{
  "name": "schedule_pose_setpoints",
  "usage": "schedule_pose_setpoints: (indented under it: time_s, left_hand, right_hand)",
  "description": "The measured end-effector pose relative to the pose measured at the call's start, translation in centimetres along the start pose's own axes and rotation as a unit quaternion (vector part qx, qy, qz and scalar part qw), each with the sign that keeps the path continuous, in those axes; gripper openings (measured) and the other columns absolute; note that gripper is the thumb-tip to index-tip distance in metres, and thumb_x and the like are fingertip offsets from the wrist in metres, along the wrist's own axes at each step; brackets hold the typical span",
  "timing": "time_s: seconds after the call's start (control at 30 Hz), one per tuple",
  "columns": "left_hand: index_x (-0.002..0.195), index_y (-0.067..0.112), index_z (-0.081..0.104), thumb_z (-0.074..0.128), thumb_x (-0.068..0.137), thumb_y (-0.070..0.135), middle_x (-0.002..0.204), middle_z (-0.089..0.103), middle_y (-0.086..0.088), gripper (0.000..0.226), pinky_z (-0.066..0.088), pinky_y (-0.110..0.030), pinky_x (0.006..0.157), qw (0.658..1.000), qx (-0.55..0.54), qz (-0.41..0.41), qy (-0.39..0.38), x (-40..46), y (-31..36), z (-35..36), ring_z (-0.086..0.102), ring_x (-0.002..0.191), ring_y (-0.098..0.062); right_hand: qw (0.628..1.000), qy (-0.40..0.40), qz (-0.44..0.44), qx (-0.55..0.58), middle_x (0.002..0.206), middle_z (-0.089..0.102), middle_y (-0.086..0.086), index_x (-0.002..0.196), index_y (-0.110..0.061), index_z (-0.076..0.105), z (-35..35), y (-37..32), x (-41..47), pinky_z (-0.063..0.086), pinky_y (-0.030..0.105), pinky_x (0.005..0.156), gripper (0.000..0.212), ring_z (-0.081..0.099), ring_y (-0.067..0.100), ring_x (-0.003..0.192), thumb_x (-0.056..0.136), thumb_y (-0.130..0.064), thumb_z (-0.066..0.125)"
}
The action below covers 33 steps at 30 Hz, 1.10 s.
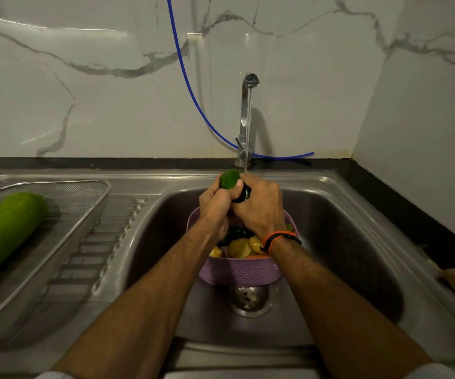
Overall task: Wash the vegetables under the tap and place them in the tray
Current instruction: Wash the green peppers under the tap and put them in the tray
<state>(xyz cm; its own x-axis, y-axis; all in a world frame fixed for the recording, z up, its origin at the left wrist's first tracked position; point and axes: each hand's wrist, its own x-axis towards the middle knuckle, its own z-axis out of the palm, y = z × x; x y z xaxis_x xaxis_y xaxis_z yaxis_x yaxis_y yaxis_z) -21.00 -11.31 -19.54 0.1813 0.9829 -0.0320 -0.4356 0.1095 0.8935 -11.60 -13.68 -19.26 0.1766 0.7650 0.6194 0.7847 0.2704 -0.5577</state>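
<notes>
Basket: I'm seeing a purple basket [241, 272] sitting in the sink [357, 242] over the drain, holding yellow and dark vegetables [239, 247].
Left hand: my left hand [215, 205] is curling round the green vegetable [229, 178].
Right hand: my right hand [260, 206] is gripping the same piece, thumb pressing on it.
Tray: the mesh tray [84, 195] is lying left on the drainboard, carrying a long green gourd [5, 231].
Tap: the tap [245, 119] is running water onto my hands.
</notes>
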Motion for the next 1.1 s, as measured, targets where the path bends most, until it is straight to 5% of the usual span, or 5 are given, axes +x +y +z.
schedule_pose_setpoints:
  time_s: [0.4,0.53,0.77,0.97,1.1]
  left_hand:
    - [0.124,0.016,0.063,0.063,0.095,0.015,0.124,0.066,-0.015,0.029,0.061,-0.043,0.076,0.999,0.007,-0.033,-0.03,-0.3,0.5,-0.1,0.066,0.112,-0.033]
    - [0.139,0.009,0.051,0.055,0.099,0.016,0.131,0.06,-0.02,0.041,0.061,-0.038,0.068,0.994,-0.037,-0.069,-0.08,0.1,1.0,-0.6,0.064,0.115,-0.037]
    - [0.132,0.0,0.057,0.059,0.097,0.022,0.127,0.063,-0.025,0.041,0.049,-0.023,0.043,0.997,-0.064,-0.047,0.008,0.7,0.4,-0.2,0.068,0.068,-0.019]
    - [0.132,0.0,0.056,0.061,0.096,0.033,0.128,0.062,-0.023,0.049,0.058,-0.033,0.051,0.991,-0.101,-0.09,0.013,0.8,0.1,0.0,0.072,0.086,-0.022]
    - [0.129,0.005,0.058,0.063,0.094,0.034,0.125,0.065,-0.02,0.047,0.058,-0.054,0.088,0.991,-0.099,-0.091,0.018,1.4,0.0,-0.4,0.068,0.109,-0.036]
  right_hand:
    - [0.996,-0.018,0.043,0.081,0.104,0.068,-0.006,0.12,-0.019,0.066,-0.7,0.6,0.1,0.038,-0.004,0.068,0.055,0.055,-0.002,0.088,0.069,-0.024,0.086]
    - [0.994,-0.026,0.055,0.09,0.109,0.062,-0.006,0.125,-0.017,0.061,-1.1,0.9,0.3,0.04,0.0,0.07,0.069,0.054,0.003,0.096,0.064,-0.027,0.09]
    - [1.0,0.014,0.002,0.019,0.106,0.072,0.003,0.11,-0.013,0.072,-1.0,0.1,-0.1,0.042,0.013,0.083,0.038,0.055,0.003,0.09,0.075,-0.026,0.082]
    - [1.0,0.012,0.006,0.012,0.108,0.069,0.001,0.108,-0.016,0.07,-0.8,0.5,0.2,0.043,0.013,0.084,0.042,0.055,0.004,0.093,0.072,-0.031,0.085]
    - [0.998,-0.042,-0.013,0.039,0.113,0.068,0.001,0.119,-0.017,0.065,-0.7,0.4,0.4,0.046,0.017,0.091,0.051,0.054,0.004,0.098,0.073,-0.025,0.084]
